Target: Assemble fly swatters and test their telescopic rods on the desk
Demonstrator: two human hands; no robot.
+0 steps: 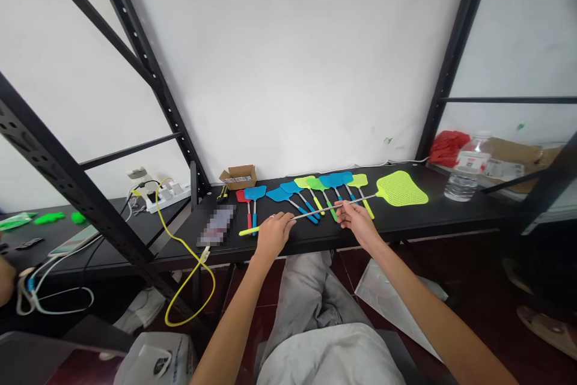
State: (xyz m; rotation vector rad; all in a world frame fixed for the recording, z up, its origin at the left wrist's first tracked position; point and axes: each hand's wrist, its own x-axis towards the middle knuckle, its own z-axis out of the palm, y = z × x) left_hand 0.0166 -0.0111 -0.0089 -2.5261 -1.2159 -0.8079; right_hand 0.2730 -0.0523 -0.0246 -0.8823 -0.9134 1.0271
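Observation:
A yellow-green fly swatter (402, 188) with a long thin metal rod lies across both my hands, its perforated head to the right and its handle to the left. My left hand (273, 232) is closed around the rod near the handle. Farther right along the rod, the fingers of my right hand (356, 221) pinch it. Behind the rod, several shorter swatters lie on the black shelf: blue ones (280, 194), a red one (243, 196), a green one (319, 184) and yellow-green ones (358, 181).
A phone (217, 226) with a yellow cable (169, 223) lies left of the swatters, near a small cardboard box (238, 178). On the right stands a water bottle (469, 166). Black metal posts (139, 54) frame both sides. A power strip (167, 196) sits at left.

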